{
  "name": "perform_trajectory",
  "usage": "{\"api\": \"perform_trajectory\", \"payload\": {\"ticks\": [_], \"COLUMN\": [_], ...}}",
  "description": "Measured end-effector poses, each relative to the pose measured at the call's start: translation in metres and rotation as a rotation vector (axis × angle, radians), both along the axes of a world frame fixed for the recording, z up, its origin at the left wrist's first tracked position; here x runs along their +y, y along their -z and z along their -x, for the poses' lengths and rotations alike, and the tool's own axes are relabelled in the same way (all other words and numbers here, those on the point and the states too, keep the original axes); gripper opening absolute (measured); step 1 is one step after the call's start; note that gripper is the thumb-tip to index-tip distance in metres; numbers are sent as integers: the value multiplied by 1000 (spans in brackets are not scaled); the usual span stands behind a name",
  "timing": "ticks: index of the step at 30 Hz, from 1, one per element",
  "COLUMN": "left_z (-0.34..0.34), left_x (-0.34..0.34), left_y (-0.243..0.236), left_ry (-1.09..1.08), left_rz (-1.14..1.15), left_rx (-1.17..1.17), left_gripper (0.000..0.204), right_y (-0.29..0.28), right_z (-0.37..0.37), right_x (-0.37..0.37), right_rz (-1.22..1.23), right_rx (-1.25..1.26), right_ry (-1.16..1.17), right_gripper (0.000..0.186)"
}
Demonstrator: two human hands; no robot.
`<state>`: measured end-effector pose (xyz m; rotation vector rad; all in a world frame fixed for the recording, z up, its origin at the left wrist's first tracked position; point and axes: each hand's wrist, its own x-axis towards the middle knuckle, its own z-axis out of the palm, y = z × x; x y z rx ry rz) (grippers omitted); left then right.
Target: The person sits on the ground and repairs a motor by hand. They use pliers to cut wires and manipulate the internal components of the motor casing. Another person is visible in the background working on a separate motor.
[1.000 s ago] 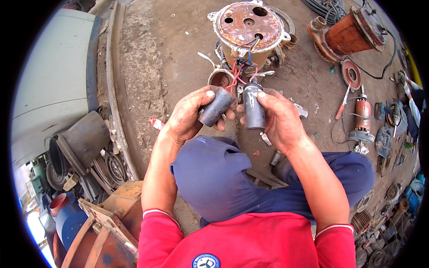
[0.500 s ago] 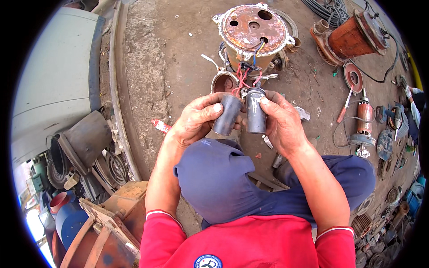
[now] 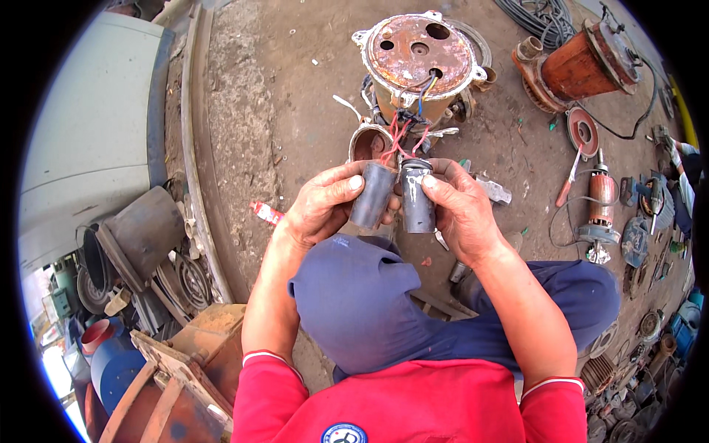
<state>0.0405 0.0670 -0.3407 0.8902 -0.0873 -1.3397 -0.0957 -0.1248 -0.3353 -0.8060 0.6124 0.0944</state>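
Observation:
My left hand (image 3: 327,199) grips a dark grey cylinder (image 3: 373,198) upright but slightly tilted, thumb on its side. My right hand (image 3: 463,210) grips a second black cylinder (image 3: 418,208) with white smears and a rim at the top, close beside the first. Red and pink wires (image 3: 400,134) run from their tops to a dark bundle of joins on a rusty motor housing (image 3: 413,59) with a white-edged, holed lid; blue and yellow wires come out of one hole. An open rusty round port (image 3: 367,137) sits just behind my hands.
An orange motor unit (image 3: 580,66), coiled black cable (image 3: 535,23), red ring plate (image 3: 583,131), red-handled tool (image 3: 567,186) and rotor (image 3: 601,203) lie at the right, with scattered parts beyond. A metal rail (image 3: 193,148), pale panel (image 3: 88,133) and rusty casing (image 3: 188,369) are at the left.
Both hands and their cylinders have moved down in the picture and slightly rightward; the left cylinder is now more upright. The motor housing also appears a little lower and further right.

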Motion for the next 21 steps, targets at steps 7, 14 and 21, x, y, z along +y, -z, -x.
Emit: {"api": "perform_trajectory", "payload": {"ticks": [7, 14, 21], "left_z": [3, 1, 1], "left_x": [2, 3, -1], "left_y": [7, 6, 1], "left_ry": [-39, -73, -142], "left_rz": [-59, -20, -31], "left_rx": [-31, -58, -150], "left_gripper": [73, 76, 81], "right_y": [1, -9, -10], "right_z": [2, 1, 0], "right_x": [4, 8, 9], "right_rz": [147, 102, 153], "right_rx": [5, 5, 24], "right_ry": [-78, -127, -162], "right_gripper": [49, 47, 45]}}
